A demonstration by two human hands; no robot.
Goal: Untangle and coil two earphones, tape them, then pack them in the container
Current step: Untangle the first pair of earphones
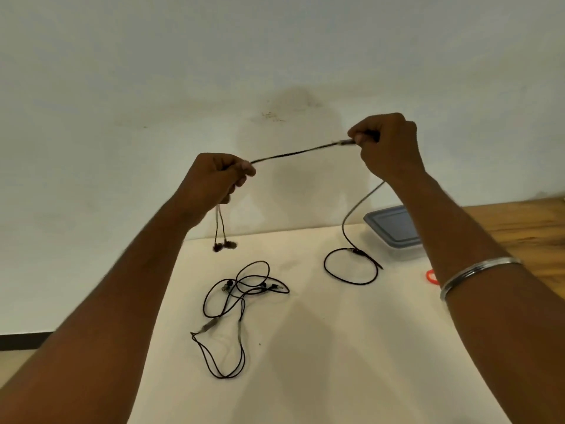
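I hold one black earphone cable stretched taut in the air between both hands. My left hand pinches one end, and the two earbuds dangle below it. My right hand grips the cable higher up on the right; from it the rest of the cable hangs down and ends in a loop with the plug on the table. A second black earphone lies tangled on the white table below my hands. A clear container with a grey lid stands at the back right.
A small red-orange ring, partly hidden by my right forearm, lies near the container. A wooden surface borders the white table on the right. A pale wall rises just behind the table. A metal bangle circles my right wrist.
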